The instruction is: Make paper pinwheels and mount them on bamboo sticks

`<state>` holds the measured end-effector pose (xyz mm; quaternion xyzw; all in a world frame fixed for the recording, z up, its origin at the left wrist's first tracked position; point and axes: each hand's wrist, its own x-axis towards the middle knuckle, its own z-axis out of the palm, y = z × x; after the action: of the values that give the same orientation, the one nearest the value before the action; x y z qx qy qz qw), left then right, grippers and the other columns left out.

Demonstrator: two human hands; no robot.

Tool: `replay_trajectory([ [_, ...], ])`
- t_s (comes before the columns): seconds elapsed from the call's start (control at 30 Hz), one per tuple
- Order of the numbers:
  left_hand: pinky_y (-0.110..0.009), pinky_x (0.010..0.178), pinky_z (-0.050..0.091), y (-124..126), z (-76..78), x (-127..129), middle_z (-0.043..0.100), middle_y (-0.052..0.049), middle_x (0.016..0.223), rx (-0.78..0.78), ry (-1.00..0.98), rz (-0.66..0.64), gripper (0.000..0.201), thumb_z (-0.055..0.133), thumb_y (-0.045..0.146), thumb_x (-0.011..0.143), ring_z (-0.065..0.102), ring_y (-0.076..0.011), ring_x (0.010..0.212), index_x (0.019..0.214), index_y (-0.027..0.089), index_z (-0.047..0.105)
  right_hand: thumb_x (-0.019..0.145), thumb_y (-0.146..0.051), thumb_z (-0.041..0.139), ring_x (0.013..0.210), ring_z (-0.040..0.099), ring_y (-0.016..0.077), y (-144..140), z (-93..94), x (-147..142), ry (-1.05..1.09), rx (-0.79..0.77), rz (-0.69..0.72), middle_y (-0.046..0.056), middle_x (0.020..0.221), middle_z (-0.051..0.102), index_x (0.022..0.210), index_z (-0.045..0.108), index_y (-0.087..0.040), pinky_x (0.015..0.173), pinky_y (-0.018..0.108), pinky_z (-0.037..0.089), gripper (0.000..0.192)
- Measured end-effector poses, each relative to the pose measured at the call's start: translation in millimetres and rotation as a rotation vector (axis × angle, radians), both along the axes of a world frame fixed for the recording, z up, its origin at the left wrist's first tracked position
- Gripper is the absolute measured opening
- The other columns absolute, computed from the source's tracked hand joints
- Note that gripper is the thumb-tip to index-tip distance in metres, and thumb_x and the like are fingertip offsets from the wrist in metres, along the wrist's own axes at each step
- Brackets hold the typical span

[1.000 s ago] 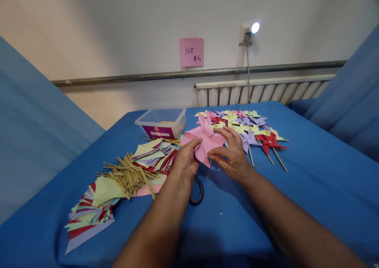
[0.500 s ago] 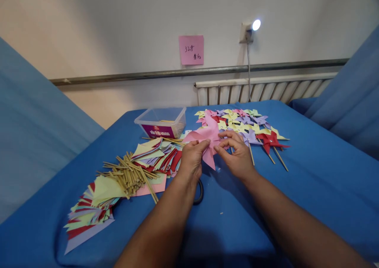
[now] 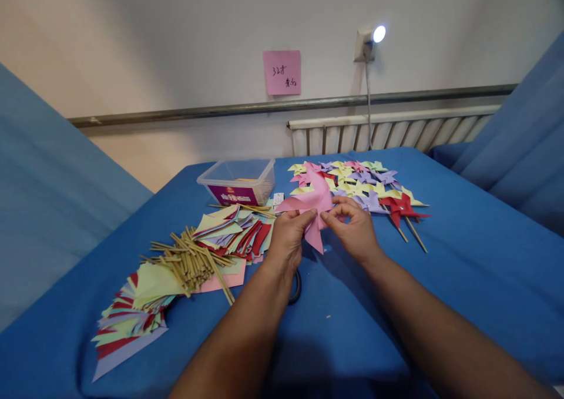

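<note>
A blue-covered table (image 3: pixel 462 258) is set against a pale wall w/ a radiator. A pink paper pinwheel (image 3: pixel 314 202) is held up near the table's middle, pinched between the left hand (image 3: pixel 288 237) and right hand (image 3: pixel 355 230), both closed on its folds. Finished pinwheels (image 3: pixel 368 187) are spread behind, approx. a dozen or more; cut paper (image 3: pixel 176 270) and sticks (image 3: pixel 189 261) are piled at left, so much seems left. Bare cloth is open at front and right, edges well apart
</note>
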<state>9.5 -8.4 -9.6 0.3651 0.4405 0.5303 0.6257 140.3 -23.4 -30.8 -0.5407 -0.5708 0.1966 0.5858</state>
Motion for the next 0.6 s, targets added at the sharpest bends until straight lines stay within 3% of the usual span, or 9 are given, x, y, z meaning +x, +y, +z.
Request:
replay_trajectory([
  [0.6,-0.025,0.053,0.042,-1.1,0.6,0.9,0.059,-0.001,0.053,-0.023,-0.018,-0.025,0.025,0.082,0.023,0.052,0.058,-0.0143,0.053,0.06,0.013,0.06,0.071,-0.037,0.068,0.102,0.058,0.0266,0.0,0.1,-0.8,0.007,-0.031,-0.014,0.006,0.088,0.066,0.058,0.066,-0.022,0.091,0.041,0.041,0.02],
])
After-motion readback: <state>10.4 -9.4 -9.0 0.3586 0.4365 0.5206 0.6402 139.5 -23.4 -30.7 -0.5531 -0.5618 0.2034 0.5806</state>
